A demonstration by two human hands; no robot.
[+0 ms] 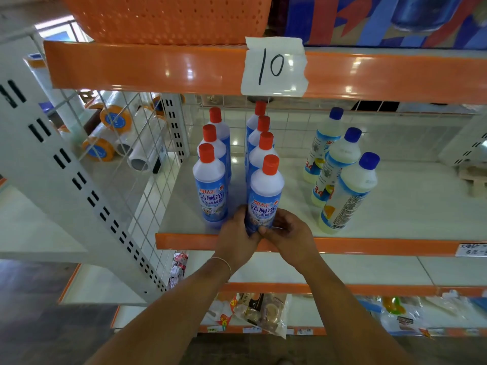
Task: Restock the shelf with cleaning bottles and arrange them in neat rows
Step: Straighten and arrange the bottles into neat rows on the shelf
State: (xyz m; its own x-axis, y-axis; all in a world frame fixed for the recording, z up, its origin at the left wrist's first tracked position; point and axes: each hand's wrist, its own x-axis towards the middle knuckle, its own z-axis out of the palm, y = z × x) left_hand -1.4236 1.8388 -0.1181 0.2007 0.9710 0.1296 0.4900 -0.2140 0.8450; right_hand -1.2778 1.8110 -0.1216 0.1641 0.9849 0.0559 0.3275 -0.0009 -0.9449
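Both hands grip the base of the front red-capped bottle [266, 192] at the shelf [395, 217] edge: the left hand [238, 239] curls round its left side, the right hand [288, 235] pinches its lower right. Behind them runs its row; another red-capped row [210, 180] stands just left, blue-capped bottles [347, 191] farther right, labels perhaps facing backward.

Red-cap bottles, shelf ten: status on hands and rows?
Both hands, left hand and right hand, grip front red-cap bottle at shelf edge. Two red-cap rows: three left, four right. Blue-cap bottles apart to the right. Nothing blocking.
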